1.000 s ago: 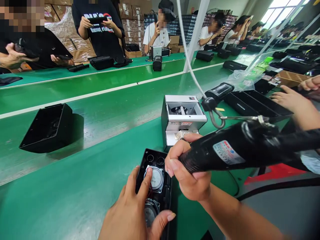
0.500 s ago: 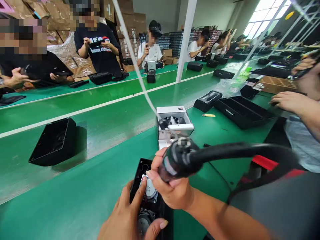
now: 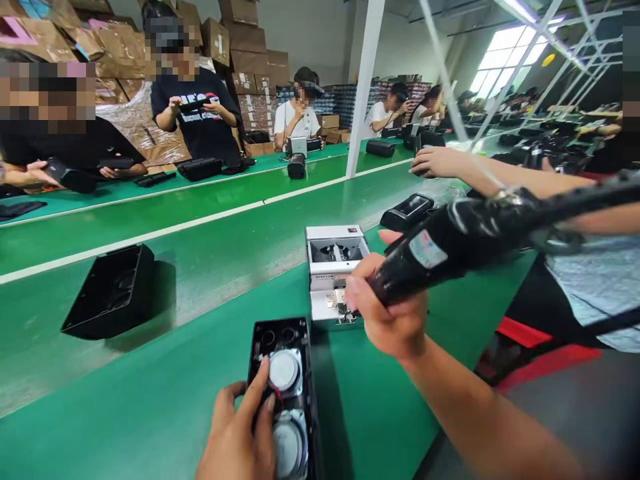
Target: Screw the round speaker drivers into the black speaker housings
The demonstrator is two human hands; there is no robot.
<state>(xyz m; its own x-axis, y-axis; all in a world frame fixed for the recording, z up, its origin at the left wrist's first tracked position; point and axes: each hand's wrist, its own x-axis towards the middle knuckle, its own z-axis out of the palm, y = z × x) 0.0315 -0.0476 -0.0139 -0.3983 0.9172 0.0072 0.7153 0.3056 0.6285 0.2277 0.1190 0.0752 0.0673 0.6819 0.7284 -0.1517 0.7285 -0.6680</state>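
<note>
My right hand point(image 3: 390, 313) is closed around a black electric screwdriver point(image 3: 450, 233) with a pale label, raised over the bench and tilted so its cable end points right. Its bit end is hidden behind my fingers. Below and to the left, my left hand point(image 3: 245, 427) grips the left side of a black speaker housing point(image 3: 311, 400), fingers reaching over its edge. Two round silver speaker drivers point(image 3: 284, 371) sit inside it, with a red wire between them. Just beyond stands a white screw feeder point(image 3: 334, 267), open at the top, partly covered by my right hand.
An open black casing point(image 3: 113, 293) lies on the green conveyor point(image 3: 210, 267) at left. Another black speaker point(image 3: 407, 212) sits beyond the feeder. A co-worker's arm point(image 3: 465, 167) reaches in from the right, behind the screwdriver. A white post point(image 3: 364, 93) rises by the line; several people work opposite.
My right hand has lifted the screwdriver away from the speaker housing, up and to the right. My left hand's thumb has drawn in, uncovering both drivers. The co-worker's arm now stretches further left.
</note>
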